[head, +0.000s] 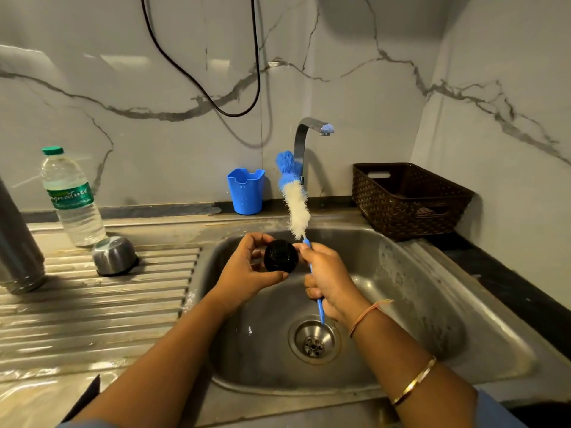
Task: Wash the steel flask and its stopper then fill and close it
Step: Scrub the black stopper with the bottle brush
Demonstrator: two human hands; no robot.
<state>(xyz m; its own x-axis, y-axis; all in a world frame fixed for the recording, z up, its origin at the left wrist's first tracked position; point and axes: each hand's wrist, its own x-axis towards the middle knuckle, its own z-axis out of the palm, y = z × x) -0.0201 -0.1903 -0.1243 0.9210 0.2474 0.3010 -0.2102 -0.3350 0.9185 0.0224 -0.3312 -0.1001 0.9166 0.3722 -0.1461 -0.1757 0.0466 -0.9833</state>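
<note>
left hand [247, 273] gripping black stopper [280, 255], right hand [327, 278] gripping bottle brush [295, 199]

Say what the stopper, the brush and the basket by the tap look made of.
Stopper: probably black plastic, glossy, with moulded ridges. Brush: thin blue plastic handle, fluffy white and blue bristles, likely synthetic. Basket: brown plastic moulded in a woven pattern, it seems; the even lattice and cut-out handle suggest so.

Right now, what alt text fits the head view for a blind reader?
Over a sink, the left hand holds a black stopper while the right hand grips a blue bottle brush, bristles up. A steel flask, an upturned steel cup and a water bottle stand to its left.
</note>
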